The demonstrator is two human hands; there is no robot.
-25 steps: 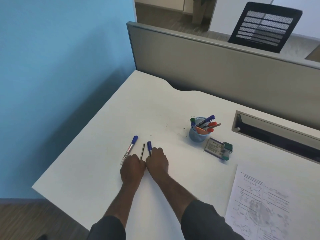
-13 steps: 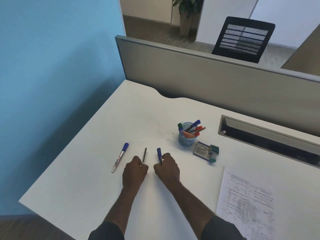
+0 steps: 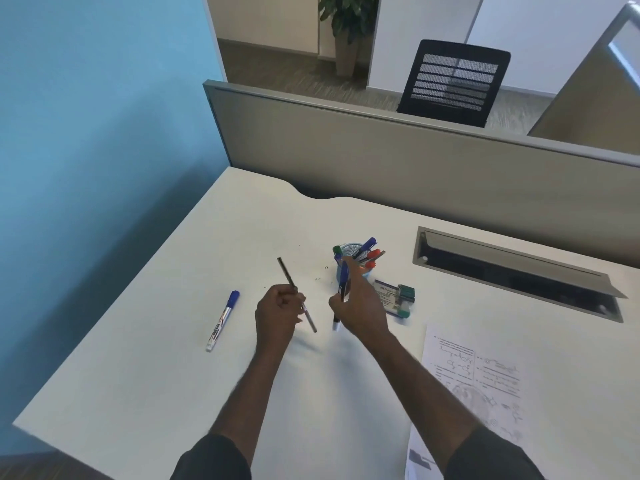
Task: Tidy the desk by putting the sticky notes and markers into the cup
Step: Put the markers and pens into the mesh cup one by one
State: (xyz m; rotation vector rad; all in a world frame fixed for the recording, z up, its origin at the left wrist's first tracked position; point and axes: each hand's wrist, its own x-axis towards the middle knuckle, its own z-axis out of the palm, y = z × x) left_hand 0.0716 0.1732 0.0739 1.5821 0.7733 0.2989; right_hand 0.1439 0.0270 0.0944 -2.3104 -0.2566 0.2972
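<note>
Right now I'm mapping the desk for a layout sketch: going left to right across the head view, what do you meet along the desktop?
Blue-capped white marker lying on the desk → left hand holding a thin dark pen → right hand holding a blue marker → pad of sticky notes → printed paper sheet.

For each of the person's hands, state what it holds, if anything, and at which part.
The left hand holds a thin dark pen around its lower half. The right hand holds a blue-capped marker near mid-barrel, cap up.
</note>
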